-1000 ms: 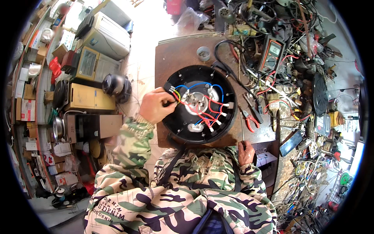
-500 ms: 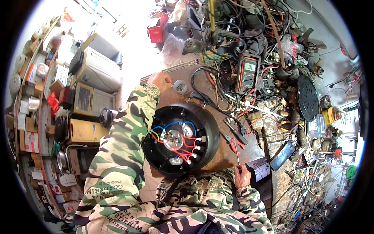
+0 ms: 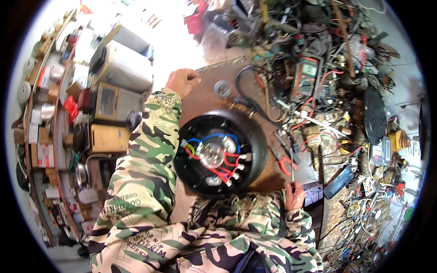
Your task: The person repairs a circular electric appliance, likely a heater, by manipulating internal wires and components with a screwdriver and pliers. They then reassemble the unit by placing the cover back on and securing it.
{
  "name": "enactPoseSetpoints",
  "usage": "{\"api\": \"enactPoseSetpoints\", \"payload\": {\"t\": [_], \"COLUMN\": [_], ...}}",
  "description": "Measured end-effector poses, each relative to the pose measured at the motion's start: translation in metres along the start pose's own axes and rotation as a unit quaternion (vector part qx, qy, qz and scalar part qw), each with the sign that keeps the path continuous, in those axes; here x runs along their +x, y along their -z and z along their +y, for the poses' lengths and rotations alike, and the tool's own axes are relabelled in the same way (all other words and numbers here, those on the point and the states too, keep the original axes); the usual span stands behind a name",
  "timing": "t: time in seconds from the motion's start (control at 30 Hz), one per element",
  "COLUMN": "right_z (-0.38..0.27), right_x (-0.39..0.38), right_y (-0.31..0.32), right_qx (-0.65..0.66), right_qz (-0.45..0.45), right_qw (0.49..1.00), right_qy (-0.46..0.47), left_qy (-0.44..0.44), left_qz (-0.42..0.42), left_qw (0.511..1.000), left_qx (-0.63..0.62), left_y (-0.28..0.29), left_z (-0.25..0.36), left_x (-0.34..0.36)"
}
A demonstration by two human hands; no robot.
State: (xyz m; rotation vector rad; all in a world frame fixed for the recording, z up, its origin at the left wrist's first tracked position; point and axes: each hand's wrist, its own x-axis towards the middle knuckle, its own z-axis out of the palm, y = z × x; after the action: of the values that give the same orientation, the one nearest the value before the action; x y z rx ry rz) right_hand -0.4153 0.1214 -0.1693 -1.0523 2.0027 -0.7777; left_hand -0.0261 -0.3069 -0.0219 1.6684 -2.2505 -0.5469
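Observation:
A round black appliance housing [image 3: 253, 154] with red and blue wires [image 3: 227, 164] sits open on the brown worktable [image 3: 205, 98]. My left hand [image 3: 182, 81] reaches beyond it to the table's back left, beside a small round container [image 3: 222, 88]; its fingers are curled, their contents indistinct. At the front right, my right hand [image 3: 293, 195] grips a thin metal shaft [image 3: 292, 170], probably a screwdriver. Red-handled pliers [image 3: 285, 165] lie right of the housing, near a black cable [image 3: 255, 109].
A cluttered bench on the right carries tangled cables, a multimeter [image 3: 304, 77], a black disc [image 3: 374, 113] and a dark flat device [image 3: 337, 181]. At the left stand appliances [image 3: 129, 63] and shelves [image 3: 52, 113] with boxes. A pink object [image 3: 193, 18] lies beyond the table.
My left hand has left the wires in the housing and moved up to the table's back left. My right hand still grips the shaft. The view has shifted.

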Motion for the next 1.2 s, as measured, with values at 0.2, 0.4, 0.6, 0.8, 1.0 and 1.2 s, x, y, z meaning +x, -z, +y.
{"api": "enactPoseSetpoints", "payload": {"t": [0.2, 0.4, 0.6, 0.8, 1.0, 1.2], "right_z": [-0.002, -0.022, -0.022, -0.026, -0.033, -0.022], "right_x": [0.01, -0.002, -0.02, -0.035, -0.043, -0.044], "right_y": [-0.024, -0.036, -0.037, -0.036, -0.036, -0.037], "right_qx": [-0.025, -0.035, -0.079, -0.086, -0.062, -0.036], "right_qz": [-0.034, -0.081, -0.07, -0.065, -0.043, -0.028], "right_qw": [0.998, 0.994, 0.992, 0.992, 0.996, 0.998], "right_qy": [0.039, 0.065, 0.069, 0.066, 0.048, 0.039], "left_qy": [0.033, 0.1, 0.109, 0.053, 0.057, 0.062], "left_qz": [0.136, 0.171, 0.206, 0.18, 0.167, 0.195], "left_qw": [0.99, 0.977, 0.967, 0.982, 0.977, 0.975], "left_qx": [0.002, -0.084, -0.099, 0.029, 0.116, 0.084], "left_y": [0.047, 0.005, -0.035, -0.024, -0.028, -0.042], "left_z": [0.037, 0.059, 0.063, 0.066, 0.077, 0.072], "left_x": [-0.152, -0.272, -0.314, -0.291, -0.262, -0.26]}}
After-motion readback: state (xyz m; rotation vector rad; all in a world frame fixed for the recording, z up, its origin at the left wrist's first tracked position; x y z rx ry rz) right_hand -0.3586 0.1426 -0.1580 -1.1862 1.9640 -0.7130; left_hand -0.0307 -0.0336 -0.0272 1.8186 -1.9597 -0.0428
